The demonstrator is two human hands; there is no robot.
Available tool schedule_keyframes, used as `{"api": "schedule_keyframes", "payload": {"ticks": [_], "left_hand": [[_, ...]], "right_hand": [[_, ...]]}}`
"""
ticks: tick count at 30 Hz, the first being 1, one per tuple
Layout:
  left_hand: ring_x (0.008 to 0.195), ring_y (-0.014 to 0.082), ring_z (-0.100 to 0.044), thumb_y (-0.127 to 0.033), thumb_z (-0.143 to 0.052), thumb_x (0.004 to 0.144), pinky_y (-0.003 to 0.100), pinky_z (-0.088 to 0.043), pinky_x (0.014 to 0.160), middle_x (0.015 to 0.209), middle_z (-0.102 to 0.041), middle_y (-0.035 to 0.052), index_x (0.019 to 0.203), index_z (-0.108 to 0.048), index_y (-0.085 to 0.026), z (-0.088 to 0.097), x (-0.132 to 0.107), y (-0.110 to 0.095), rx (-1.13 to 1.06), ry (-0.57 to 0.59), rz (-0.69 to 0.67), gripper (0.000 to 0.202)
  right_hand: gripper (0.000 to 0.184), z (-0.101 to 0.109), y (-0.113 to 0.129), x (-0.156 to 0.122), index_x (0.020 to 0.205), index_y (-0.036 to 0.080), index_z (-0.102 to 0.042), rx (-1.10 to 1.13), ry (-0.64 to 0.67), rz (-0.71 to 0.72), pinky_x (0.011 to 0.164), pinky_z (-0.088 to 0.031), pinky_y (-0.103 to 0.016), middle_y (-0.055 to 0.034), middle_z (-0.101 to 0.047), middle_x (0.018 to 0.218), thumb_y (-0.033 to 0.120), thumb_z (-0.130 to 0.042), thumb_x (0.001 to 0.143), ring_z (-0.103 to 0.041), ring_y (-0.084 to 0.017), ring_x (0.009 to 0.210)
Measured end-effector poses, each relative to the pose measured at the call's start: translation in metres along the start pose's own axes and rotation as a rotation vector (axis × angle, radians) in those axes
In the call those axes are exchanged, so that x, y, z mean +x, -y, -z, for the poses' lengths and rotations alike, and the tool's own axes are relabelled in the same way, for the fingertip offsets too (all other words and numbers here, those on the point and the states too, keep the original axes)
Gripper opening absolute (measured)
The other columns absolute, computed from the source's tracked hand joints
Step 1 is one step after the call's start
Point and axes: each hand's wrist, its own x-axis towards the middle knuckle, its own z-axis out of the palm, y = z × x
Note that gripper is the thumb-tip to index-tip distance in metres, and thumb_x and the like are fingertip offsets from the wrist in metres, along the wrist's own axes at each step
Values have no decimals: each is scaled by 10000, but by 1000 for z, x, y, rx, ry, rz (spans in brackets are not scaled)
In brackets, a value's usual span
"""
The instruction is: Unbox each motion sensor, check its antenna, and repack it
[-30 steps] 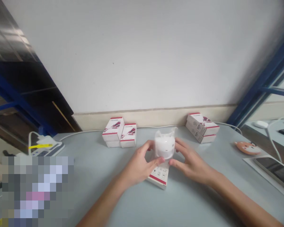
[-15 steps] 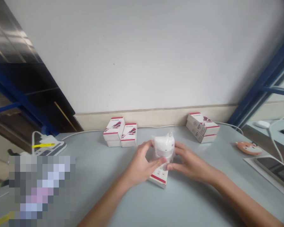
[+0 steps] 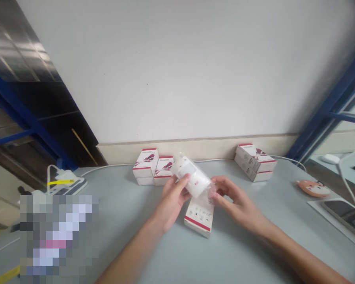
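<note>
My left hand (image 3: 172, 197) grips a small white device (image 3: 191, 176) wrapped in a clear plastic bag, tilted up and to the left. My right hand (image 3: 235, 199) pinches the loose end of that bag at the device's lower right. Both hands hover above a white box with a red stripe (image 3: 200, 215) that lies flat on the grey table (image 3: 219, 256).
A cluster of white-and-red boxes (image 3: 153, 170) stands against the wall at centre left, and two stacked ones (image 3: 255, 161) at the right. A scale (image 3: 65, 183) with a cable sits at left. An orange fox-shaped item (image 3: 312, 187) and a tablet (image 3: 344, 215) lie at right.
The bagged device has been tipped from upright to lying slanted toward the left. My left hand rose with it, and my right hand slid to the bag's lower end.
</note>
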Motion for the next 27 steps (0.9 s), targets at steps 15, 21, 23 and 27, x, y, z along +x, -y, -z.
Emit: {"api": "schedule_keyframes", "payload": {"ticks": [15, 21, 23, 27], "left_hand": [[1340, 303, -639, -275, -795, 910, 423, -501, 1160, 1386, -700, 141, 1174, -681, -159, -8, -5, -1, -108, -62, 131, 310], [1194, 329, -710, -200, -848, 843, 454, -595, 951, 1355, -696, 142, 1276, -565, -213, -17, -14, 10, -45, -39, 121, 517], [1213, 331, -700, -203, -868, 821, 456, -589, 971, 1367, -688, 143, 1284, -552, -219, -20, -16, 13, -20, -25, 91, 561], [1302, 334, -655, -306, -855, 854, 474, -560, 1052, 1436, -635, 148, 1390, -473, -263, -20, -16, 13, 82, -54, 36, 659]], "right_hand": [[606, -3, 9, -8, 1567, 399, -270, 71, 4, -41, 952, -562, -376, -68, -581, 1305, 598, -524, 1053, -659, -195, 1034], [545, -14, 13, -9, 1466, 359, -328, 127, -41, -84, 674, -542, -281, 15, -605, 925, 618, -547, 1039, -623, -159, 756], [435, -17, 14, -8, 1341, 326, -433, 131, -130, -84, 602, -514, -257, 36, -583, 845, 580, -597, 1029, -592, -144, 686], [289, -17, 14, -7, 1183, 277, -548, 114, -236, 18, 616, -563, -279, 5, -645, 870, 501, -639, 1026, -636, -151, 688]]}}
